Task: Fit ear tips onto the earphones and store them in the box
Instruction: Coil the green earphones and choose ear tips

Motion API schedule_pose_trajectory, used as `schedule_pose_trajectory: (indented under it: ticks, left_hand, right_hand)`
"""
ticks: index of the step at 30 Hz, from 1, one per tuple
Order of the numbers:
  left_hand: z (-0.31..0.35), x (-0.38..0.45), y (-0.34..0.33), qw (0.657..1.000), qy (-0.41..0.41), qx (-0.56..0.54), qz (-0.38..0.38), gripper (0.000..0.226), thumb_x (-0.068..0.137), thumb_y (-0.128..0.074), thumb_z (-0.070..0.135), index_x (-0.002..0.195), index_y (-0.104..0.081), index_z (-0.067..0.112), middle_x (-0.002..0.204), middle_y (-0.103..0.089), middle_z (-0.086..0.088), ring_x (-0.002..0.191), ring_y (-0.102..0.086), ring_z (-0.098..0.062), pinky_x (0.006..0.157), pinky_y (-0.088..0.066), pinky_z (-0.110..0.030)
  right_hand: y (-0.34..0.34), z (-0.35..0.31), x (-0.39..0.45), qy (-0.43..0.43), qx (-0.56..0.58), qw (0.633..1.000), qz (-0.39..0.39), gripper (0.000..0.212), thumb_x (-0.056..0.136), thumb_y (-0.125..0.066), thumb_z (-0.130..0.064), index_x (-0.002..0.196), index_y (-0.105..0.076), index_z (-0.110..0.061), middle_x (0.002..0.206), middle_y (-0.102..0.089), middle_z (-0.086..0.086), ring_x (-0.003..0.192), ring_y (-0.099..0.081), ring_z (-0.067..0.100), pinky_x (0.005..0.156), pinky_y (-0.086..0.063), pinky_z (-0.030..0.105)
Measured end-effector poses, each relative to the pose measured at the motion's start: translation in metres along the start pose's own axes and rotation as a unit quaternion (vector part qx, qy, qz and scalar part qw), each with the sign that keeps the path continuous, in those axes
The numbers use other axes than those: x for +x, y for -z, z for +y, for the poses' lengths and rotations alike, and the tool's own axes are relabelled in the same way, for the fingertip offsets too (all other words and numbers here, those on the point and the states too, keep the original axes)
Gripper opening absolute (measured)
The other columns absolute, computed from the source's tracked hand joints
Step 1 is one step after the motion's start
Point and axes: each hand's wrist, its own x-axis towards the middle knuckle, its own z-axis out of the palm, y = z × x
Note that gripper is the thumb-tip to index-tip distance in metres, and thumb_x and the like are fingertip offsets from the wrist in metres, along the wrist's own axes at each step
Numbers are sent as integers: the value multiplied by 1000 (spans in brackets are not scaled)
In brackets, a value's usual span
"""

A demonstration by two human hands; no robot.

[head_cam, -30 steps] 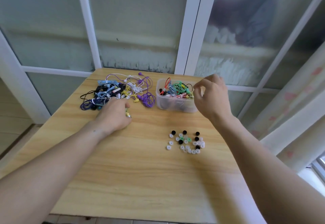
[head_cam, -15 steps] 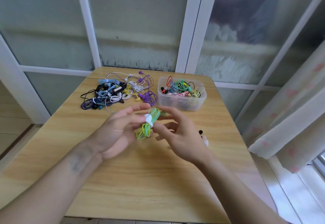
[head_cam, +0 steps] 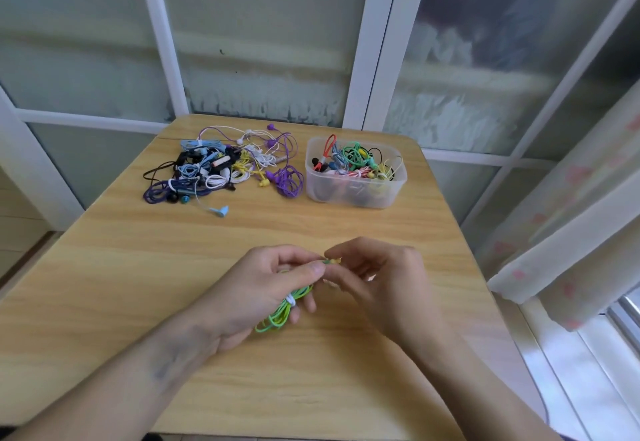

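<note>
My left hand (head_cam: 263, 288) grips a coiled green earphone (head_cam: 282, 309) bound with a white tie, over the middle of the wooden table (head_cam: 138, 267). Its thumb and forefinger pinch the earbud end (head_cam: 330, 261). My right hand (head_cam: 377, 281) meets that end from the right, its fingertips pinching at the earbud; whether an ear tip sits between them is hidden. The clear plastic box (head_cam: 355, 191) stands at the back right, holding several coloured earphones. The loose ear tips are covered by my right hand.
A tangled pile of earphones (head_cam: 225, 166) in purple, blue, white, yellow and black lies at the back left. One light blue earbud (head_cam: 220, 211) trails out toward me. A curtain (head_cam: 571, 232) hangs past the table's right edge; frosted glass panels stand behind.
My left hand took the green earphone from the pile and brought it toward me. My right hand left the box and joined it at the earbud end.
</note>
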Motion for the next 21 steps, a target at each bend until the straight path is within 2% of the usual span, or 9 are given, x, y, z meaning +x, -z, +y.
schedule_pose_trajectory:
  ticks: [3,5,7,9,11,13,16,18,21]
  left_hand:
    - [-1,2,-4,999,24,-37,-6,20,94,-57,13,100,-63,-5,74,-63,-14,45,-53,-14,39,-39,-21]
    - [1,3,-6,998,33,-56,8,17,93,-56,9,101,-61,-5,69,-63,-15,42,-53,-15,36,-38,-21]
    - [1,6,-5,996,36,-72,31,11,91,-57,6,98,-59,-3,65,-66,-15,40,-54,-17,34,-37,-20]
    - [0,8,-4,994,35,-88,55,7,90,-60,5,95,-58,0,79,-71,-20,49,-60,-21,36,-39,-21]
    - [-2,10,-2,993,29,-92,73,6,89,-61,3,94,-58,1,93,-71,-23,58,-63,-23,38,-39,-23]
    - [-5,10,-2,993,19,-88,79,8,88,-63,3,95,-60,2,94,-71,-23,60,-63,-24,39,-40,-23]
    - [-5,10,-4,994,7,-82,71,17,88,-62,4,106,-63,4,89,-70,-18,63,-63,-24,41,-41,-24]
    - [-5,9,-5,995,7,-75,66,21,91,-59,5,110,-66,9,91,-70,-17,65,-63,-23,43,-44,-25]
    - [-5,8,-8,995,7,-79,59,22,94,-54,4,108,-69,9,87,-66,-12,64,-63,-21,44,-46,-27]
  right_hand:
    - [7,7,3,31,-6,998,-48,20,81,-80,-28,101,-78,-32,79,-68,-12,71,-66,11,71,-52,23]
    - [10,6,3,38,-4,995,-97,24,87,-73,-28,110,-75,-34,89,-69,-13,82,-69,11,78,-54,28]
    - [18,2,5,29,10,993,-115,25,90,-72,-22,114,-73,-30,95,-72,-13,87,-70,7,79,-55,25]
    - [34,5,11,-6,-11,996,-91,25,90,-72,-19,112,-72,-30,96,-74,-15,84,-70,3,77,-56,22]
    - [58,15,19,-42,-86,995,-21,19,90,-70,-19,103,-74,-32,86,-74,-17,78,-70,3,72,-54,17]
    - [79,30,23,-87,-186,979,21,15,90,-69,-19,94,-75,-32,77,-71,-17,77,-69,7,68,-48,9]
    - [90,47,22,-151,-250,955,-44,13,90,-67,-22,93,-76,-30,80,-70,-11,81,-63,7,63,-36,2]
    - [86,51,21,-155,-255,951,-83,12,91,-67,-24,96,-76,-31,84,-71,-10,80,-61,3,62,-37,3]
    - [81,51,23,-153,-239,954,-100,12,90,-69,-23,97,-75,-31,81,-69,-11,78,-59,0,64,-39,2]
